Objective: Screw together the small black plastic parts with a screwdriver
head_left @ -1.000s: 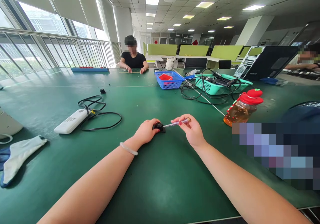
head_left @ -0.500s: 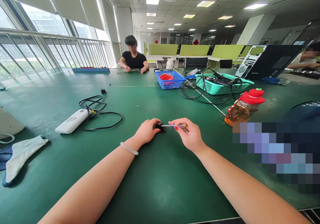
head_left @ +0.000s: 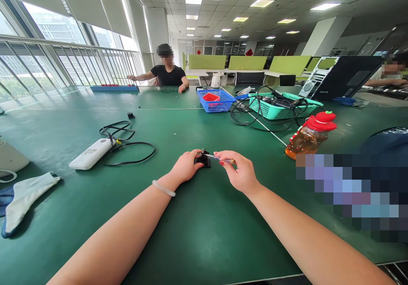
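Observation:
In front of me on the green table [head_left: 204, 225], my left hand [head_left: 185, 167] is closed around a small black part [head_left: 206, 162] with some metal bits on top. Its exact kind is too small to make out, and my fingers cover its left side. My right hand [head_left: 241, 171] pinches a slim screwdriver [head_left: 230, 161] with a see-through, purplish handle. The shaft slants up to the left, and its tip is at the top of the black part. Whether the tip sits in a screw is too small to tell.
Left lie a white power bank [head_left: 92, 153], a black cable [head_left: 152, 147] and a glove [head_left: 28, 193]. A red-capped bottle [head_left: 306, 142] stands right. Farther back are a blue basket [head_left: 219, 106], a green basket [head_left: 274, 113] and a computer case [head_left: 339, 79]. Another person [head_left: 170, 73] sits opposite.
The screwdriver has tilted, its tip now higher on the black part and its handle end lower. My left hand keeps its hold. The person opposite has stretched an arm toward the blue rack.

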Demonstrator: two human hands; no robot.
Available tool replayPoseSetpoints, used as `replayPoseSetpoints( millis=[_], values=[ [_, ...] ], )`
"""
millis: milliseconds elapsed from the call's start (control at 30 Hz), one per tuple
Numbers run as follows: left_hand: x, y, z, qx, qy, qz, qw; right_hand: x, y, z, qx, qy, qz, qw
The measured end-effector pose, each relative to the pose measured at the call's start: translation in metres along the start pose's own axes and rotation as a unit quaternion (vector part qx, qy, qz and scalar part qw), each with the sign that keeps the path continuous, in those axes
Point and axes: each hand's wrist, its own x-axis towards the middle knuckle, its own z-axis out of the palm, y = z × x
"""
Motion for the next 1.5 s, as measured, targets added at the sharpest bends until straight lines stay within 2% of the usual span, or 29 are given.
replayPoseSetpoints(
  millis=[267,367,567,733,1067,1133,1367,1500],
  values=[
    [0.001,-0.002,0.000,0.010,0.000,0.001,1.000,0.002,0.002,-0.001,0.015,0.025,0.044,0.999],
    [0.000,0.000,0.000,0.021,-0.007,-0.002,1.000,0.003,0.009,-0.001,0.006,0.037,0.048,0.998],
    [-0.001,0.002,-0.001,0.023,-0.008,-0.001,1.000,0.007,0.024,-0.003,-0.015,0.051,0.108,0.993],
    [-0.003,0.002,-0.001,0.023,-0.007,0.005,1.000,0.006,0.019,-0.003,0.021,0.078,0.106,0.991],
    [-0.003,-0.001,0.001,0.040,-0.014,0.018,0.999,0.008,0.016,0.000,0.022,0.018,0.145,0.989],
    [-0.003,-0.002,0.001,0.039,-0.011,0.024,0.999,0.008,0.016,-0.001,0.008,0.010,0.135,0.991],
    [-0.003,-0.002,0.001,0.036,-0.003,0.035,0.999,0.004,0.004,-0.002,-0.050,0.032,0.029,0.998],
    [-0.003,-0.001,-0.001,0.037,-0.004,0.026,0.999,0.004,0.001,-0.004,-0.076,-0.023,0.027,0.997]
  ],
)
